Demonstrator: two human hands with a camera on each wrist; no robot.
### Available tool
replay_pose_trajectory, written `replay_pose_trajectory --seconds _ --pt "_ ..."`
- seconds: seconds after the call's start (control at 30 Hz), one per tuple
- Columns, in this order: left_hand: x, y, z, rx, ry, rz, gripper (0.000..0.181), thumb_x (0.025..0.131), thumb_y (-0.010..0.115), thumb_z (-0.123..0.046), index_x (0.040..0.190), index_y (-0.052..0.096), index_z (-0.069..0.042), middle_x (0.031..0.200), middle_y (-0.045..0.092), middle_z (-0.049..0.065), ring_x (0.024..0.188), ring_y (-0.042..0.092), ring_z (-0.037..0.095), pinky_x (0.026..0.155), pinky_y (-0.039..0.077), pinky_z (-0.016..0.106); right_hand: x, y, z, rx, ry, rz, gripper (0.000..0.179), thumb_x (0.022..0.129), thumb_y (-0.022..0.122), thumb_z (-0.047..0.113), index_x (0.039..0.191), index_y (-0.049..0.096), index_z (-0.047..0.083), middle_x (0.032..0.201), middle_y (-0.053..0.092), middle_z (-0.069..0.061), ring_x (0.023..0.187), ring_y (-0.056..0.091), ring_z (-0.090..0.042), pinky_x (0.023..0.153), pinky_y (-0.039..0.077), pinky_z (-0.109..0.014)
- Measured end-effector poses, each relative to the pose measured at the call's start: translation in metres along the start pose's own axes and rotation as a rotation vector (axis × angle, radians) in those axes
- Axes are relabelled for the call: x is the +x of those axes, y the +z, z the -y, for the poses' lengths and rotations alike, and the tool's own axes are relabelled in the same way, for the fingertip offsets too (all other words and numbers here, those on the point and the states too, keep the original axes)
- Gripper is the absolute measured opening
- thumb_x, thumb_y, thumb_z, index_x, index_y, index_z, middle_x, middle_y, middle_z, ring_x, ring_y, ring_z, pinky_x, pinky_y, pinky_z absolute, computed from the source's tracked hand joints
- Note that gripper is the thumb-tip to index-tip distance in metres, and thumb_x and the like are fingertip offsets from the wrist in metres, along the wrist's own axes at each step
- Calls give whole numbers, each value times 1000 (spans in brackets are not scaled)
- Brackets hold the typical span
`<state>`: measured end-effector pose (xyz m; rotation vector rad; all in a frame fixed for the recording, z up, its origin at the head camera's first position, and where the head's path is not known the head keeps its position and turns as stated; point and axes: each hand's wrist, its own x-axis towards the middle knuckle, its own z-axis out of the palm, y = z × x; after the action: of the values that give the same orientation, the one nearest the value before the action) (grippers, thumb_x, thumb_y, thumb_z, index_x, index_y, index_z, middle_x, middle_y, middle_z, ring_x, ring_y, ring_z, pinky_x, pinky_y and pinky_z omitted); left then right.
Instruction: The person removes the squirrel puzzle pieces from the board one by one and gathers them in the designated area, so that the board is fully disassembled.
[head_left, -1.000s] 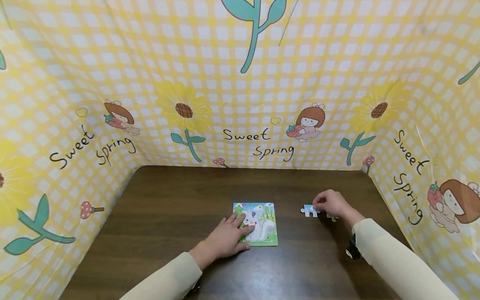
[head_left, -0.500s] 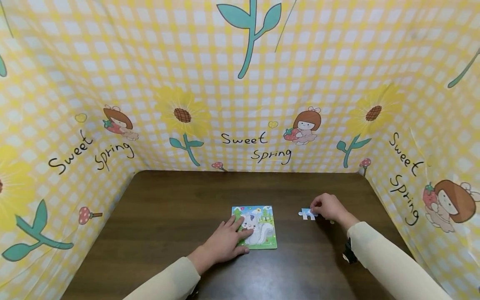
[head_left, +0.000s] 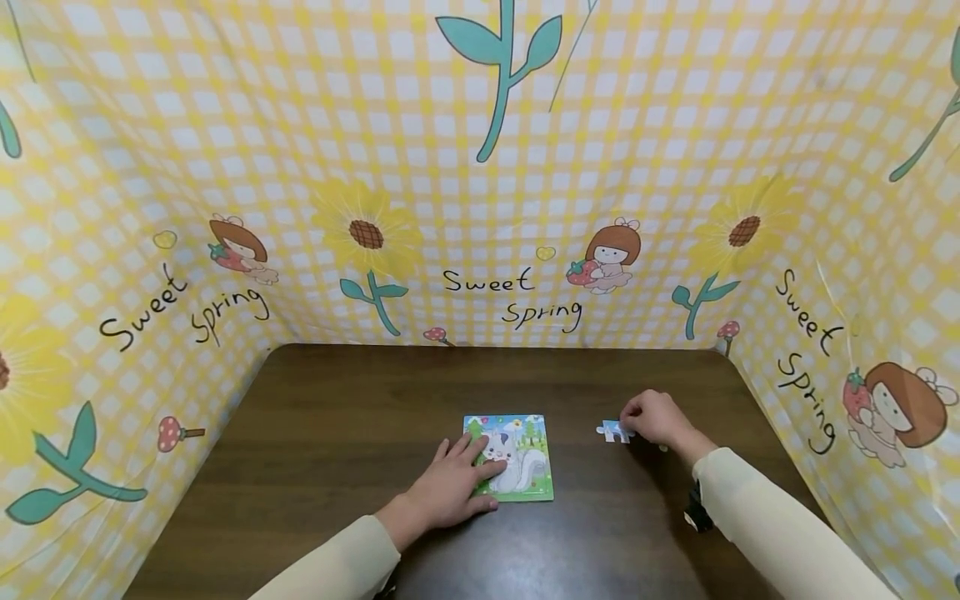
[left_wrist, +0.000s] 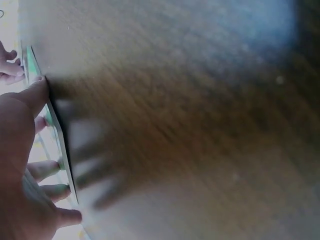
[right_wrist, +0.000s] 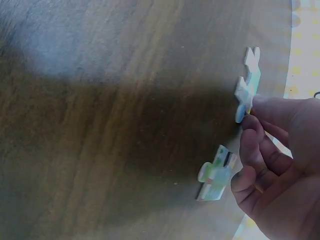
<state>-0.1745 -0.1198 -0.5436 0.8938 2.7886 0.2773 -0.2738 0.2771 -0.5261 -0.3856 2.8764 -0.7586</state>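
Observation:
A square jigsaw board [head_left: 529, 487] with a white squirrel picture lies on the brown table. My left hand [head_left: 447, 485] rests on its left side with spread, nearly straight fingers; the left wrist view shows the thumb [left_wrist: 36, 95] at the board's near edge. To the right, my right hand [head_left: 660, 419] pinches a blue-and-white jigsaw piece [head_left: 612, 430] at its right end between thumb and forefinger. Under the curled other fingers a green jigsaw piece [right_wrist: 215, 181] lies on the table in the right wrist view; from the head it is mostly hidden by the hand.
The table [head_left: 337, 417] has rounded back corners. Yellow checked cloth [head_left: 495, 208] with flowers and lettering stands round it at the back and both sides. A dark wrist camera [head_left: 697, 510] sits under the right sleeve.
The head view has tilted slightly, so everything sits a little lower. The right hand has shifted slightly, covering more of the green piece. The left hand stays on the board.

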Motion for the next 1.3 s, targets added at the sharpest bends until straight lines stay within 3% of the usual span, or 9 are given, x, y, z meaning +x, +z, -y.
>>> replay_pose_trajectory --seconds 0.23,0.5,0.87,1.07,1.3 --pt "-4 8 7 -13 32 -44 57 100 57 -58 153 50 -38 167 31 11 155 26 39 118 23 68 5 -8 20 41 -26 33 10 94 73 16 97 79 8 88 75 0 73 63 -12 67 53 -35" --pt "-10 10 14 12 21 -86 55 101 56 -58 151 52 -37 166 33 10 153 29 40 118 25 68 15 -11 71 87 -123 63 16 95 73 18 106 77 6 92 74 1 77 65 -11 72 55 -36" --pt "-18 11 20 -19 -37 -68 61 99 58 -61 156 42 -44 169 24 15 153 26 45 116 24 71 26 29 131 146 -227 124 22 94 75 16 113 75 5 98 74 0 85 66 -12 75 55 -35" --pt "-19 14 20 -24 -46 -45 61 101 53 -62 158 36 -47 170 20 19 153 25 46 116 23 72 32 55 149 187 -260 156 24 94 76 17 114 74 5 97 74 0 88 67 -14 77 55 -36" --pt "-22 12 19 -27 -35 -47 59 102 53 -59 158 37 -46 169 22 22 152 27 47 114 27 73 38 78 163 224 -239 205 29 94 75 19 119 73 6 100 74 0 90 68 -14 77 56 -35"
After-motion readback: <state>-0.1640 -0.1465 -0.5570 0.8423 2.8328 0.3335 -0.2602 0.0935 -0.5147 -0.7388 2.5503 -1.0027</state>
